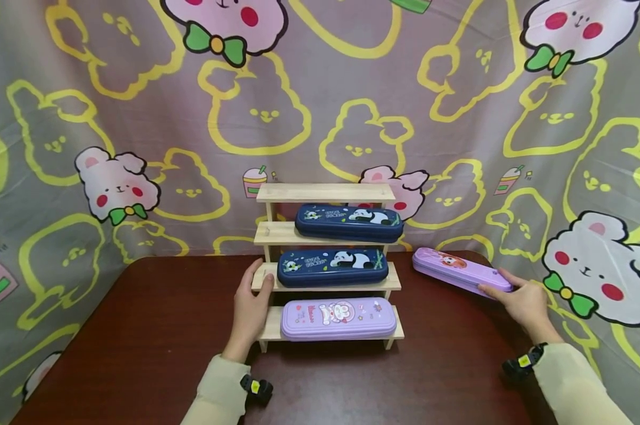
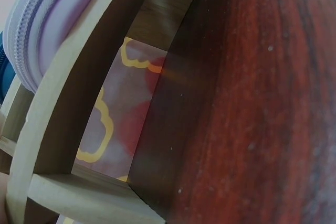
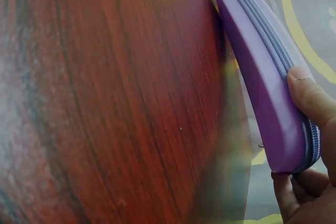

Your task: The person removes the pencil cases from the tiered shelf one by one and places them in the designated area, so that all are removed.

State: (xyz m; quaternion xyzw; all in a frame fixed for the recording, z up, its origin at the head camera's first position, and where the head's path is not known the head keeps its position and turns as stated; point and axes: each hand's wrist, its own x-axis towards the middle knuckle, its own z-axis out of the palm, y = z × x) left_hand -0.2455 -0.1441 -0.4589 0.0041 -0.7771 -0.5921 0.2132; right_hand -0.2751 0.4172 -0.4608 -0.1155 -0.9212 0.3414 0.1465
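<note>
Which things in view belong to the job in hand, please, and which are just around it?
Apparently part of the job:
Purple zipped case, held by the right hand
Wooden stand, left hand at its side
Upper navy case, lower navy case and lilac case, on its steps

Just around it:
Table
Patterned cloth

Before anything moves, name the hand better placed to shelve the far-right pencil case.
Likely the right hand: it grips the pencil case, right of the rack. The left hand is across at the rack's left edge.
</note>
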